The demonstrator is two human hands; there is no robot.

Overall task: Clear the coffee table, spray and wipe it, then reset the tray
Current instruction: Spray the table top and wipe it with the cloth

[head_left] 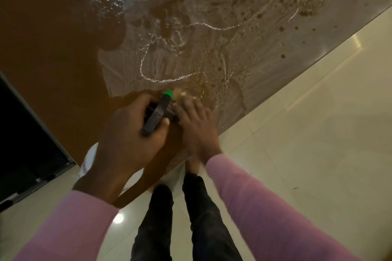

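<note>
Pink sleeves [63, 229]: closest to the lens, both arms reach forward from the near corner of the coffee table [53, 48].
Trousers [161, 218]: dark legs stand on the pale tiled floor [297, 133] just off that corner, so the person leans over the top.
Left hand [127, 137]: over the table's near corner, fingers and thumb curled round the spray bottle [158, 112], carrying its weight from above.
Spray bottle: dark head, its green nozzle [168, 93] aimed away across the table top, probably to send cleaner onto the surface.
Right hand [195, 121]: just beside the bottle on the floor side, fingers stretched out and touching the sprayer's side rather than wrapped round it, though blur softens them; it likely steadies or adjusts the nozzle.
Wet film [180, 38]: streaks, foam trails and droplets cover the table's far and floor-side parts; the side nearer the dark cabinet [21, 144] looks dry.
Stage: judged as spraying, wiping not yet begun.
Tray: not in view.
</note>
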